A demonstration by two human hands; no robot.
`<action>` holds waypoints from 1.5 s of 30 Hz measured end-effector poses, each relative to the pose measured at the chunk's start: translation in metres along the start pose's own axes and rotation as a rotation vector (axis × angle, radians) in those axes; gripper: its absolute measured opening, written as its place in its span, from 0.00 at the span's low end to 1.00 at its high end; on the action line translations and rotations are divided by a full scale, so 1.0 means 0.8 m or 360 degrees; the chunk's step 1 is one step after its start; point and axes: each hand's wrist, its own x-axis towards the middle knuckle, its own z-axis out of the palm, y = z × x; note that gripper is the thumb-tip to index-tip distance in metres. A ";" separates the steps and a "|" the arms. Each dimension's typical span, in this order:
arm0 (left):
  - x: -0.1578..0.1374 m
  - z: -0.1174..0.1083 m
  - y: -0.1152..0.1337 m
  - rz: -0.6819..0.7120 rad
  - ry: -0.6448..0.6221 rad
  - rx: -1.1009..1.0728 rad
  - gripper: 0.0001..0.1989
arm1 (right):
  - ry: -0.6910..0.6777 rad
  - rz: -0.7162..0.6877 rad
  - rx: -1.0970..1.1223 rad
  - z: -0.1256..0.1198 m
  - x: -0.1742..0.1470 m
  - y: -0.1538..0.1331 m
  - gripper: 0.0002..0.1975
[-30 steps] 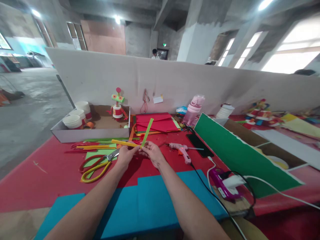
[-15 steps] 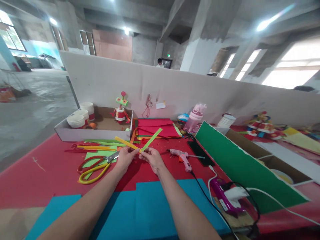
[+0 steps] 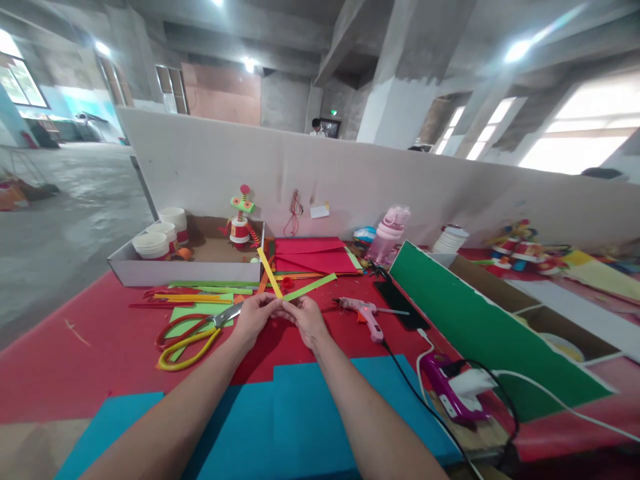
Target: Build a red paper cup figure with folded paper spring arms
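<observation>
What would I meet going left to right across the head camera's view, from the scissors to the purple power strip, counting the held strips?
Scissors → held yellow strip → held green strip → pink glue gun → purple power strip.

The bare left forearm point(image 3: 185, 400), long and tapering, comes in from the lower left, and the bare right forearm point(image 3: 373, 407), of the same shape, from the lower right; they slant inward, being wide apart below but near each other at the left wrist point(image 3: 243, 339) and the right wrist point(image 3: 321, 339). The bare left hand point(image 3: 256, 319) and the bare right hand point(image 3: 306, 319) are side by side, thumbs turned inward, each pinching with bent fingers, their fingertips very close together.
</observation>
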 end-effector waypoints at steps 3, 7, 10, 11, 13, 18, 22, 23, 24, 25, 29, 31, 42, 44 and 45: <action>0.000 0.001 0.001 0.0000 0.0040 -0.0029 0.17 | -0.0042 -0.0037 -0.0058 0.002 -0.001 -0.001 0.20; 0.002 0.003 -0.002 0.0001 0.0048 -0.0070 0.18 | -0.0058 -0.0089 -0.0153 0.006 -0.002 -0.002 0.18; 0.003 0.005 -0.006 0.0019 0.0082 -0.0046 0.19 | -0.0023 -0.0149 -0.0214 0.007 0.000 0.000 0.19; 0.003 0.005 -0.007 0.0032 0.0095 -0.0027 0.18 | -0.0003 -0.0164 -0.0243 0.006 0.000 0.002 0.19; 0.003 0.006 -0.008 0.0068 0.0117 0.0020 0.18 | 0.0039 -0.0183 -0.0305 0.006 0.001 0.004 0.19; 0.002 0.006 -0.007 0.0110 0.0127 0.0054 0.18 | 0.0077 -0.0166 -0.0312 0.007 0.000 0.005 0.18; 0.001 0.006 -0.004 0.0075 0.0117 0.0057 0.17 | 0.0063 -0.0175 -0.0282 0.009 -0.002 0.002 0.16; 0.000 0.006 -0.003 0.0062 0.0116 0.0053 0.17 | 0.0075 -0.0186 -0.0293 0.009 -0.002 0.002 0.16; 0.000 0.007 -0.002 0.0050 0.0117 0.0050 0.17 | 0.0086 -0.0194 -0.0308 0.009 -0.002 0.003 0.16; -0.001 0.007 -0.001 0.0043 0.0118 0.0046 0.17 | 0.0098 -0.0203 -0.0321 0.010 -0.001 0.003 0.16; -0.003 0.008 0.002 0.0058 0.0123 0.0067 0.17 | 0.0112 -0.0227 -0.0346 0.008 0.000 0.005 0.14; -0.003 0.008 0.002 0.0063 0.0122 0.0075 0.17 | 0.0104 -0.0232 -0.0358 0.007 0.000 0.006 0.15; -0.002 0.005 0.003 0.0073 0.0133 -0.0045 0.18 | 0.0016 -0.0163 -0.0293 0.001 0.001 0.003 0.21; -0.002 0.004 0.007 0.0097 0.0145 -0.0065 0.18 | 0.0045 -0.0128 -0.0256 -0.001 0.001 0.001 0.19; -0.002 0.003 0.009 0.0101 0.0139 -0.0075 0.18 | 0.0059 -0.0106 -0.0241 -0.002 0.002 0.001 0.18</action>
